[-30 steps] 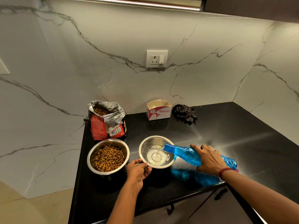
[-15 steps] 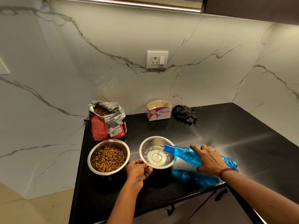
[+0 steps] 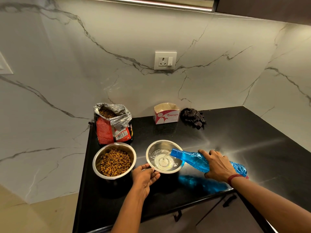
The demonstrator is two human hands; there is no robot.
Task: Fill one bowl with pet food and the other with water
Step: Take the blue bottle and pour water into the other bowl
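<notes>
1. On the black worktop [image 3: 235, 140], near its front left corner, two steel bowls stand side by side, close but not touching.
2. The food bowl [image 3: 114, 144], on the left, holds a heap of brown pet food [image 3: 115, 162].
3. The water bowl [image 3: 156, 147], on the right, holds a shallow pool of water [image 3: 162, 161]. A thin stream falls into it from the mouth of a blue bottle [image 3: 191, 158].
4. The left grip [image 3: 144, 177] reaches up from the lower edge on a nearly straight forearm. Its thumb lies on the near left rim of the water bowl and its fingers curl beneath, so it pinches that rim.
5. The right grip [image 3: 218, 165] comes in from the lower right, with a red band [image 3: 234, 177] at the wrist. The back of the hand faces up and the fingers wrap round the bottle's middle, closed firmly on it.
6. The bottle is tipped almost level, with its neck over the water bowl's right rim and its base behind the wrist. It throws a blue glow on the worktop below.
7. An open food bag [image 3: 107, 132] stands just behind the food bowl, against the marble wall.
8. A small carton [image 3: 167, 115] and a dark cloth [image 3: 193, 117] sit further right along the wall, beneath a socket [image 3: 165, 60].
</notes>
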